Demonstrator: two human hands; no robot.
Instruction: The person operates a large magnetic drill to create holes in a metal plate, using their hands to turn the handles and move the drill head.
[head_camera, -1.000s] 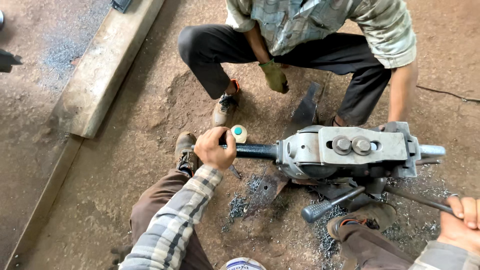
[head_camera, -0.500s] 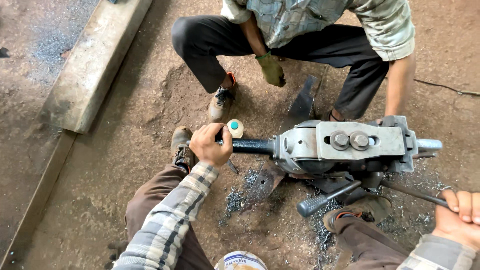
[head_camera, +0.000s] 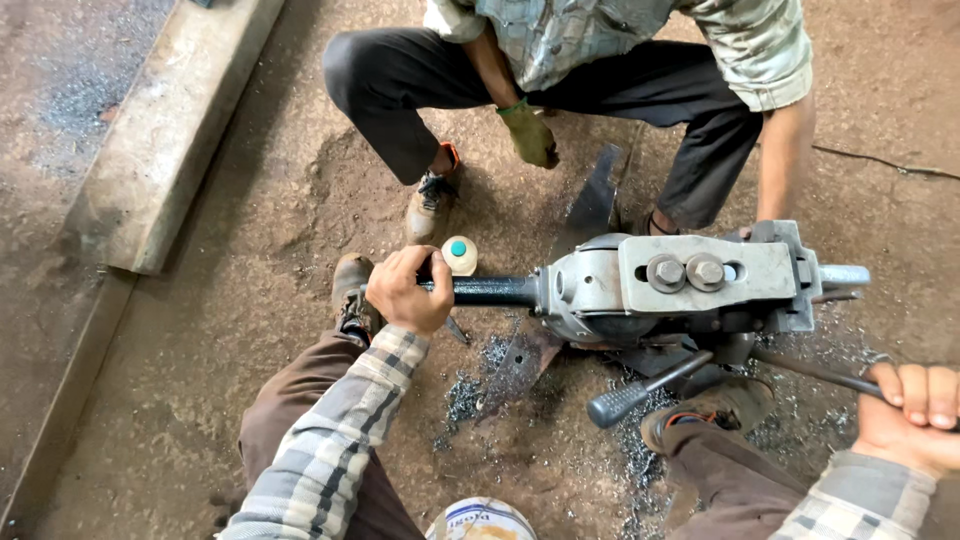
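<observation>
My left hand (head_camera: 408, 290) grips the black handle bar (head_camera: 490, 290) of a grey metal bending or cutting machine (head_camera: 670, 285) that stands on the dirt floor. A small round cream container with a teal cap (head_camera: 459, 254) sits just beyond that hand. My right hand (head_camera: 905, 410) is closed around a thin dark metal rod (head_camera: 815, 370) that runs under the machine at the lower right. A second black lever (head_camera: 640, 390) sticks out below the machine body.
A co-worker squats opposite, gloved hand (head_camera: 528, 136) hanging between the knees, the other arm (head_camera: 782, 160) reaching to the machine. A flat dark metal plate (head_camera: 598, 190) lies by that person's foot. Metal shavings (head_camera: 470, 390) litter the floor. A concrete beam (head_camera: 165, 130) lies at left.
The view has drifted slightly; my left hand keeps its hold on the handle bar and my right hand stays on the rod. The co-worker's gloved hand has barely shifted.
</observation>
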